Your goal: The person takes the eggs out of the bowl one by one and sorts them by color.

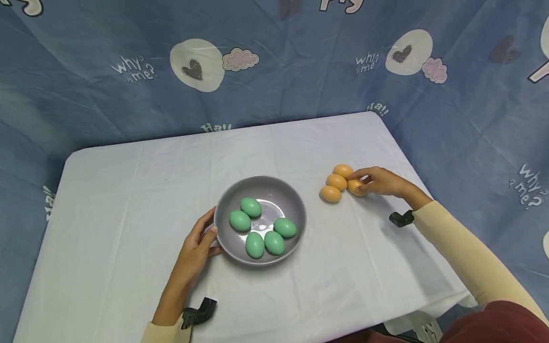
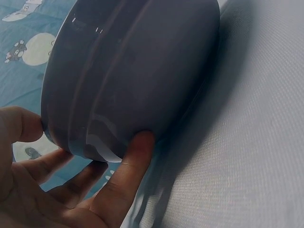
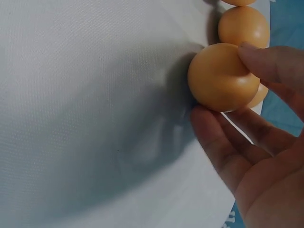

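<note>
My left hand [image 1: 194,250] grips the left side of a round grey bowl [image 1: 293,207], thumb at the rim and fingers against the outer wall. Several green eggs [image 1: 255,245] lie inside that bowl. In the left wrist view the bowl's dark underside [image 2: 147,61] appears tilted, with fingertips touching it. Over on the right, my right hand [image 1: 382,182] pinches an orange egg [image 1: 355,187] between thumb and fingers. The right wrist view shows this orange egg [image 3: 218,78] close up. Three other orange eggs [image 1: 336,182] lie in a row just left of it.
A white cloth [image 1: 107,214] covers the table, whose right edge runs near my right forearm. Behind and beside it hangs a blue printed curtain [image 1: 296,71]. Black wrist mounts [image 1: 401,219] sit on both wrists.
</note>
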Available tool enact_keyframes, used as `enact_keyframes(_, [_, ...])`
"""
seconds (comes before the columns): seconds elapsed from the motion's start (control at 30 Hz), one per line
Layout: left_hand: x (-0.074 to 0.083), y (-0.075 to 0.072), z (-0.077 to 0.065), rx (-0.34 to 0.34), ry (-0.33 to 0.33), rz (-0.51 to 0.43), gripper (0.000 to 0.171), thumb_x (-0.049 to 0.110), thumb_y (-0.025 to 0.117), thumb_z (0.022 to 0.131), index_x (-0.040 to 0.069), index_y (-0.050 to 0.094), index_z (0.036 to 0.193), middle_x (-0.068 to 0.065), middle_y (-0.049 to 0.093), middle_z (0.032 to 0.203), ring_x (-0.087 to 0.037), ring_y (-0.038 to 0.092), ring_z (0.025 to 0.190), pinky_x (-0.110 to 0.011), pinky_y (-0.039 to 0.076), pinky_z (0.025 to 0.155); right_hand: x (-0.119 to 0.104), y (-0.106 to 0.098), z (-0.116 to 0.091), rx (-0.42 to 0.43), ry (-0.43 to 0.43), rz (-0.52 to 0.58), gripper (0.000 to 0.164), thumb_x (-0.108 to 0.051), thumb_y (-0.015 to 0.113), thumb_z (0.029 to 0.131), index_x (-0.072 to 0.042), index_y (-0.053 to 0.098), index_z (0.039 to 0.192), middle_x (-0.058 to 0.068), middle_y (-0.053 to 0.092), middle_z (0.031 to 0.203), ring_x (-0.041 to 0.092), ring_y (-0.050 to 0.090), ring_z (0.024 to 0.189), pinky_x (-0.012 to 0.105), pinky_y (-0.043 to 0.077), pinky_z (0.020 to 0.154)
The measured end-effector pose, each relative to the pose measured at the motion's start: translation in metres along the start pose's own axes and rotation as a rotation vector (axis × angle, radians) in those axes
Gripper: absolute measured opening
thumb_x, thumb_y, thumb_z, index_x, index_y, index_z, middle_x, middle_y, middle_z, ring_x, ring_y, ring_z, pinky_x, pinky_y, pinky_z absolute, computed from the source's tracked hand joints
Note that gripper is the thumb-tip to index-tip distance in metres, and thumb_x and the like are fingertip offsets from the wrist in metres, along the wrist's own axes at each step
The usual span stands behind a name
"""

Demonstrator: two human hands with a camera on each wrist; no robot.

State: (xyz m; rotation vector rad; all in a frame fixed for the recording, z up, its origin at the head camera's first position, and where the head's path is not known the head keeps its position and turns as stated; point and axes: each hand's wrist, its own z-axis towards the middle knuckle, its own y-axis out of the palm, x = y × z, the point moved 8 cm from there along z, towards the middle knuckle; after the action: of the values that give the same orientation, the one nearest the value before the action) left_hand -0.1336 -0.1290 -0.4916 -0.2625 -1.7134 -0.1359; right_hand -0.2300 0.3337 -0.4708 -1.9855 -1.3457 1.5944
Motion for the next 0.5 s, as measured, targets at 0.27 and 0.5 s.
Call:
enact_keyframes(0.27, [-0.001,-0.004,-0.001,-0.001,0.012,-0.009,0.051,0.026,0.044,0.108,0.021,0.031,0.157,-0.011,0.03,0.161,-0.005,0.056,0.119,-0.028,0.062,0.082,-0.011,-0.004,-0.007,-0.038,0.006,0.036,0.047,-0.014,0.07,0.094,-0.009,0.06,0.139,0.018,0.052,0.148,0.039,0.058,0.123,0.049,0.051,0.099])
enact_keyframes(0.5, [0.0,-0.004,0.001,-0.016,0.018,-0.007,0.051,0.028,0.045,0.108,0.023,0.032,0.157,-0.009,0.03,0.162,-0.016,0.055,0.123,-0.028,0.061,0.082,-0.019,-0.024,-0.022,-0.005,0.016,-0.012,0.051,-0.016,0.069,0.095,-0.007,0.054,0.142,0.02,0.052,0.146,0.041,0.059,0.124,0.054,0.05,0.099])
